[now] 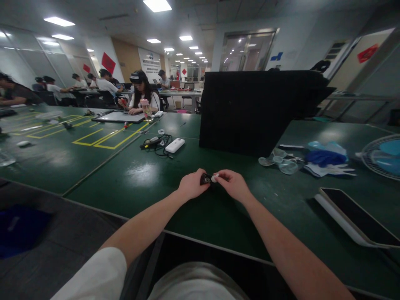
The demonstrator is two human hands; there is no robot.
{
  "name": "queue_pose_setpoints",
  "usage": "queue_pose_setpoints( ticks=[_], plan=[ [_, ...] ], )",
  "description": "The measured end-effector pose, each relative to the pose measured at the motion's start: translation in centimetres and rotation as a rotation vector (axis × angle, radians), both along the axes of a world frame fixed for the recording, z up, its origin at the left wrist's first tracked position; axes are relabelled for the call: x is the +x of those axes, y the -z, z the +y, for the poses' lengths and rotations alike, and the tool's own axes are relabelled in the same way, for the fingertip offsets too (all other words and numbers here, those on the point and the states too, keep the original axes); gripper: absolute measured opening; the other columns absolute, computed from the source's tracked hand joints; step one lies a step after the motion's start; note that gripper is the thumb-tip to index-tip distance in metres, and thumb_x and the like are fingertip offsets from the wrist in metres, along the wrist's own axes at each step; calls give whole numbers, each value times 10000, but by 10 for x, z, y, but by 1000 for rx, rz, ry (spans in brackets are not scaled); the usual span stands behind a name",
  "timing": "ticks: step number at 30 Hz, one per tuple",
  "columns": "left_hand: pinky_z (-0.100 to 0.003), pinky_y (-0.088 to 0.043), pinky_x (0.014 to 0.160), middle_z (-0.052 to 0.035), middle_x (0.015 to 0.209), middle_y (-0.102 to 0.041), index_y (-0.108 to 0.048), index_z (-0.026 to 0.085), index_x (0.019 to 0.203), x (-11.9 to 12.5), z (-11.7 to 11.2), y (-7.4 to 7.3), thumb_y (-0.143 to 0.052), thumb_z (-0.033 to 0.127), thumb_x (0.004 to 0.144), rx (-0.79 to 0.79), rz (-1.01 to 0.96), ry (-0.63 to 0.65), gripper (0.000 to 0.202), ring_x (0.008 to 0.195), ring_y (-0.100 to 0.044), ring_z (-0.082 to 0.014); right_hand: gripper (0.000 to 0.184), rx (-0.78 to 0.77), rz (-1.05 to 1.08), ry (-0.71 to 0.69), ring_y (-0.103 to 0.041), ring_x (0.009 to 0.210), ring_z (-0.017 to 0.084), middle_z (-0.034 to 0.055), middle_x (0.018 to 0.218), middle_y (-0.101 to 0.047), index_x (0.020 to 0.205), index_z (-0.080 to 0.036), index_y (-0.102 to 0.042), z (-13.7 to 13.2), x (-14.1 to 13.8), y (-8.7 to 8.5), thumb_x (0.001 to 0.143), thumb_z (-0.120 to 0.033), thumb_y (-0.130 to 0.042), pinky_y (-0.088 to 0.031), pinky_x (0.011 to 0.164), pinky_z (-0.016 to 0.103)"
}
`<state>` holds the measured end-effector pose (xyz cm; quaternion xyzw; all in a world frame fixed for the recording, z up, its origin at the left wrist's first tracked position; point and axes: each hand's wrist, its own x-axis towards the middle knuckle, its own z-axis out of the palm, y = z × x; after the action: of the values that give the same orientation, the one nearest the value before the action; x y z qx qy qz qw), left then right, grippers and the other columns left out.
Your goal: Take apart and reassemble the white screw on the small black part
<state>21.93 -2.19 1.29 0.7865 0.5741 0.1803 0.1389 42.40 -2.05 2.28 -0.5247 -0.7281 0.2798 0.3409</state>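
My left hand (191, 185) is closed around a small black object (205, 179) with a round, lens-like end facing up; its exact kind is too small to tell. Pinched in the fingertips of my right hand (232, 184) is a small white piece (214, 178), perhaps cloth or tissue, right beside the black object. Whether the two things touch, I cannot make out. Both hands are just above the green table (150, 204), near its middle.
A large black box-like panel (243, 112) stands behind my hands. White power bank (175, 145) and black cables (159, 143) lie left of it. To the right are clear plastic cups (288, 166), blue and white gloves (326, 157), a tablet-like device (359, 214) and a round fan (386, 156). A person (145, 93) sits opposite.
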Motion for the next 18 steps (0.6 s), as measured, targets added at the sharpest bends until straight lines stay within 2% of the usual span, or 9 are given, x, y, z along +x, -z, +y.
queue_pose_setpoints(
  ticks=[8, 13, 18],
  plan=[
    [-347, -522, 808, -59, 1056, -702, -507, 265, 1228, -2, 3, -1, -590, 570, 839, -50, -24, 8, 501, 962, -684, -251, 277, -35, 227, -37, -675, 918, 198, 74, 1039, -727, 982, -185, -700, 13, 1, 21, 806, -398, -677, -516, 878, 382],
    [-324, -525, 810, -40, 1077, -697, -503, 272, 1236, -4, 6, 2, -610, 507, 845, -59, -114, 40, 468, 953, -682, -222, 300, -47, 26, -64, -658, 847, 184, 43, 988, -718, 1000, -216, -715, 14, 7, 22, 815, -447, -667, -518, 800, 366],
    [-319, -520, 819, -39, 1076, -696, -495, 269, 1241, -5, 7, 3, -606, 485, 856, -75, -126, 50, 455, 962, -678, -217, 299, -1, -65, -38, -649, 913, 197, 47, 1055, -704, 985, -224, -730, 13, 8, 18, 795, -452, -689, -505, 830, 367]
  ],
)
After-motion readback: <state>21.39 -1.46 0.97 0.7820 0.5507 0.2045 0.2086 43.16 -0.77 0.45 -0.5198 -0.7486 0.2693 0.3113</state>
